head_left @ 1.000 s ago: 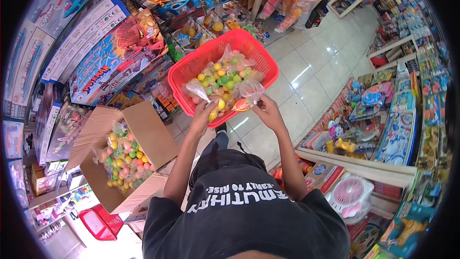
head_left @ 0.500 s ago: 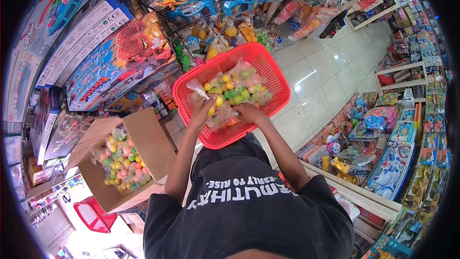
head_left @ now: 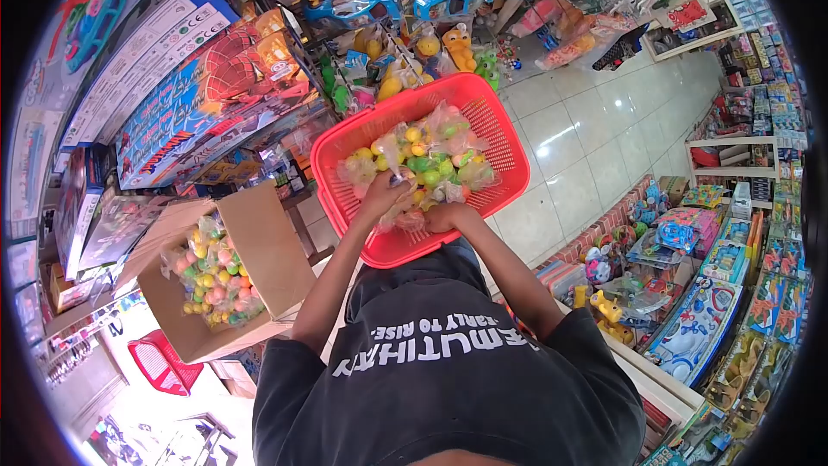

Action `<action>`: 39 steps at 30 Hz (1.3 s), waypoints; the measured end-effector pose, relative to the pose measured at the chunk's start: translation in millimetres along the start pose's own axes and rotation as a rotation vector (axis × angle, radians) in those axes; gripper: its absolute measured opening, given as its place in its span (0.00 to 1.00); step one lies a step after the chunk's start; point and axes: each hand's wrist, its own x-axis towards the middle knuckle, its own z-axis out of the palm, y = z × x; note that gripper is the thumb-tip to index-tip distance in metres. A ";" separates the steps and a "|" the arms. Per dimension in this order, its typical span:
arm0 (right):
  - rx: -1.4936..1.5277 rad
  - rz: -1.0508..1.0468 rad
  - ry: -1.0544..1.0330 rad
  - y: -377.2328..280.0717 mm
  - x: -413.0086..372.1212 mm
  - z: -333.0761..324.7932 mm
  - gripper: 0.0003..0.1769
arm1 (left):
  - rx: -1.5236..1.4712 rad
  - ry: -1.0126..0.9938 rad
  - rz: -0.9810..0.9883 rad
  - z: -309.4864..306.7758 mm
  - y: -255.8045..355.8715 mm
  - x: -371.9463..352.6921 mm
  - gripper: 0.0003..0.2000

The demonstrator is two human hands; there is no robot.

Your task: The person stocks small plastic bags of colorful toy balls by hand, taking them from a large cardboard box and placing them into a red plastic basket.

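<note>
Many bags (head_left: 448,134) lie in the basket (head_left: 506,129) around my fingers (head_left: 397,186); others sit in the box (head_left: 267,242) to their left, so the basket seems only part-loaded. Clear, crinkled plastic shows yellow, green, pink balls (head_left: 431,177). My left hand (head_left: 379,199) pinches one bag's neck; my right hand (head_left: 453,217)'s fingertips are hidden, grip unclear.

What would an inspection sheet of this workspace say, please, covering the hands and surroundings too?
Surface: pale tiled floor, shiny with reflections; the red basket's support is hidden.
Job's things: clear bags of coloured balls in the basket; more in the open cardboard box.
Clutter: boxed toys and bagged toys crowd the basket's far side; a second red basket sits beyond the box.
Hands: left hand grips clear plastic; right hand is inside the basket, its grip partly hidden.
Cables: nothing seen.
Surroundings: packed toy displays line the right side.
</note>
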 end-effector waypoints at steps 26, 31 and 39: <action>0.079 -0.007 0.466 8.9 -4.3 22.8 0.20 | 0.899 -0.200 0.103 16.7 -49.7 23.2 0.26; 0.186 -0.110 0.269 8.6 -7.8 9.8 0.19 | 0.876 -0.131 0.180 22.9 -60.4 29.3 0.28; 0.202 -0.027 0.333 7.7 -7.9 8.5 0.32 | 0.899 -0.169 0.236 19.4 -39.2 25.7 0.24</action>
